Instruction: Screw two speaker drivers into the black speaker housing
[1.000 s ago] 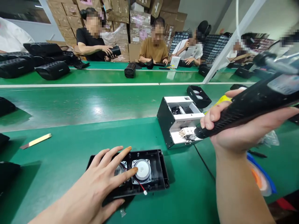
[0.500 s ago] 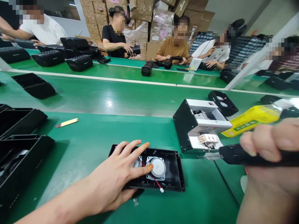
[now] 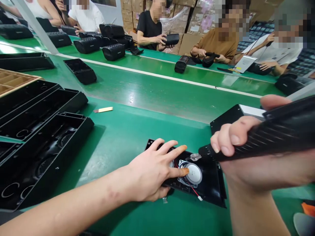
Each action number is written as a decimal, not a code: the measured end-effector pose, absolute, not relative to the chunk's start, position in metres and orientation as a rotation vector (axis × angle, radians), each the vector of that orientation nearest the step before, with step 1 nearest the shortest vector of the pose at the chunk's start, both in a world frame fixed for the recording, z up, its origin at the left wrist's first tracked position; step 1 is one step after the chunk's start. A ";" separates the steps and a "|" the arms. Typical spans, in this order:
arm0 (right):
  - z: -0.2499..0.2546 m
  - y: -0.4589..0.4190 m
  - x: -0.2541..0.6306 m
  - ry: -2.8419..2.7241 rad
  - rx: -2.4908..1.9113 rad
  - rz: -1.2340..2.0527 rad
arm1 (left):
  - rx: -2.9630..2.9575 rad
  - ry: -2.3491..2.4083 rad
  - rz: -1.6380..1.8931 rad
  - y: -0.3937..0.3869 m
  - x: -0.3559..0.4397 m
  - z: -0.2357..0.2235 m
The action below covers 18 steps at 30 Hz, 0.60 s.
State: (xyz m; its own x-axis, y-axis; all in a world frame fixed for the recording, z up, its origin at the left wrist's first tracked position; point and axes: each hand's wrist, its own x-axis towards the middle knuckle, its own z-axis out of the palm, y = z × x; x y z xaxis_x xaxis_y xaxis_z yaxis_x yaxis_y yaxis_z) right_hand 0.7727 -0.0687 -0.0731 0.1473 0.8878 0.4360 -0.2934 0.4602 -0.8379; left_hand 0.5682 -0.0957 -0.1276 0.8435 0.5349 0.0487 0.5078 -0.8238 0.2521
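Green matting covers the desk point(image 3: 128, 137), with a conveyor lane beyond it where other people sit handling black speaker bodies, and stacked black shells point(image 3: 41, 131) at the near left. Seen from the head camera, the open speaker housing point(image 3: 211, 186) lies flat near the desk's front edge, its round driver point(image 3: 194, 173) facing up and a red lead trailing to a small white plug. The left hand point(image 3: 150, 173) lies on the housing with fingers spread, the forefinger tip touching the driver's rim, forearm stretched low across the desk. The right hand point(image 3: 246, 157) is wrapped tightly around a black electric screwdriver point(image 3: 265, 137), held nearly level, its bit just above the driver's upper edge. Judging from this, the work goes best if the bit is brought upright over the screw hole, the left hand pressing the driver flat and fingertips kept clear of the tip.
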 end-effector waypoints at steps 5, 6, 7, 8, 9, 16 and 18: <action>-0.097 -0.056 0.768 -1.206 -0.579 0.941 | 2.811 0.800 0.192 -0.095 0.568 -0.131; -0.101 -0.053 0.769 -1.211 -0.583 0.940 | 2.815 0.798 0.202 -0.095 0.568 -0.131; -0.103 -0.052 0.770 -1.221 -0.577 0.939 | 2.819 0.795 0.211 -0.095 0.568 -0.131; -0.104 -0.051 0.770 -1.224 -0.573 0.940 | 2.821 0.795 0.213 -0.095 0.568 -0.130; -0.105 -0.051 0.768 -1.213 -0.570 0.942 | 2.822 0.797 0.211 -0.095 0.568 -0.130; -0.101 -0.059 0.758 -1.101 -0.644 1.016 | 2.806 0.801 0.198 -0.096 0.568 -0.128; -0.101 -0.058 0.757 -1.115 -0.633 1.009 | 2.810 0.801 0.195 -0.096 0.567 -0.128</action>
